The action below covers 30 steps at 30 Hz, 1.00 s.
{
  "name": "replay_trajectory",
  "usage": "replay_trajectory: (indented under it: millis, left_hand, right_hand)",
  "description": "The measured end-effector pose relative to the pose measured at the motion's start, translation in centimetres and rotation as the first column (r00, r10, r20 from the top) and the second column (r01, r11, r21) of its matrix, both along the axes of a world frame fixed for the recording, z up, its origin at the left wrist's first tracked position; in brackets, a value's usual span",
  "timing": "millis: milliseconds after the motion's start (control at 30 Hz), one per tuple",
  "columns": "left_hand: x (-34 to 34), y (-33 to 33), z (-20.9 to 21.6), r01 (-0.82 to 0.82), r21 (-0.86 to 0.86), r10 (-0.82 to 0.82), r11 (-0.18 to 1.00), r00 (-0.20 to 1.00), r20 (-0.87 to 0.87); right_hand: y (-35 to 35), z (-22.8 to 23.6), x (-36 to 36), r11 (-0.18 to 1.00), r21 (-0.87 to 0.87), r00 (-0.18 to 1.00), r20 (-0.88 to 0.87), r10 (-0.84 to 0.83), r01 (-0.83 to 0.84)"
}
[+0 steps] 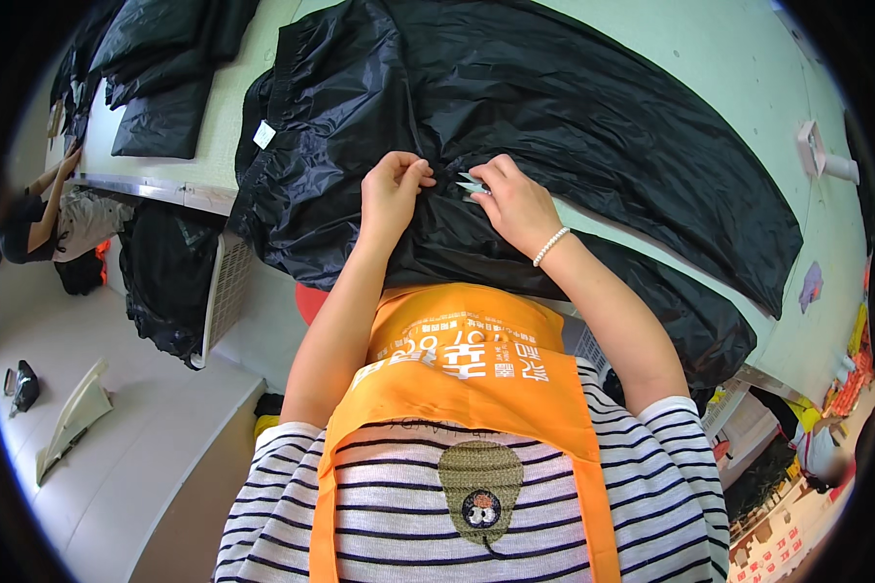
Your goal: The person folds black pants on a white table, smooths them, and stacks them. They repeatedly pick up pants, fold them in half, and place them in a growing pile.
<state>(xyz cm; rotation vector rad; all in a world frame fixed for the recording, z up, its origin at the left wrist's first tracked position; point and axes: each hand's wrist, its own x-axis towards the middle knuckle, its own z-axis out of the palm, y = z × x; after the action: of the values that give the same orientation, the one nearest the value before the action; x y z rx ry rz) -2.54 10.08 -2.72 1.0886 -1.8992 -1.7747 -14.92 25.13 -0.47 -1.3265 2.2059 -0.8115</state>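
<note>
Head view: looks down on a person in a striped shirt and orange apron [467,389], both forearms reaching forward over a pale green worktop [749,78].
Main thing: large black shiny fabric garment [554,107], spread crumpled across the worktop, near edge hanging over the worktop edge against the apron.
Left hand [394,189]: grip closed, fingers curled, pinching a fold of the black garment at its middle; knuckles up.
Right hand [515,199]: grip closed around small pale thread snips [472,185]; the tips stick out toward the left hand and touch the fabric fold.
Hands: close together, just apart, snips between them.
Wrist: white bead bracelet [551,245] on the right wrist.
Garment detail: small white label [264,134] on the left part of the garment, near a gathered edge.
Far left of worktop: stack of more black fabric pieces [165,68], well apart from the hands.
Below worktop, left: white slatted crate [226,291] with black fabric hanging beside it.
Right of worktop: small white and pink object [819,154], kind unclear.
Far left edge: another person's arm [53,194], leaning at the worktop corner.
</note>
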Motion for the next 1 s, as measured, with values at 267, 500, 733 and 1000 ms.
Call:
replay_trajectory:
  millis: [267,500,733,1000]
  left_hand:
    - [2.4,-1.1,3.2,-0.078,0.199,0.114,0.977,0.978,-0.177]
    - [1.7,-0.3,4.0,-0.008,0.001,0.008,1.000,0.999,-0.050]
    - [1.8,2.7,2.9,0.127,-0.264,-0.088,0.956,0.984,0.155]
    - [2.8,2.8,1.3,-0.002,0.081,0.004,0.997,1.000,-0.020]
  right_hand:
    - [0.9,-0.8,-1.3,0.956,-0.222,0.945,0.304,-0.118,0.191]
    - [-0.1,0.0,-0.1,0.994,-0.108,0.980,0.197,-0.003,0.025]
    - [-2.3,-0.3,1.1,0.973,0.225,0.980,0.175,-0.100,0.059]
    - [-2.5,-0.9,1.0,0.986,0.163,0.999,0.045,0.003,-0.010]
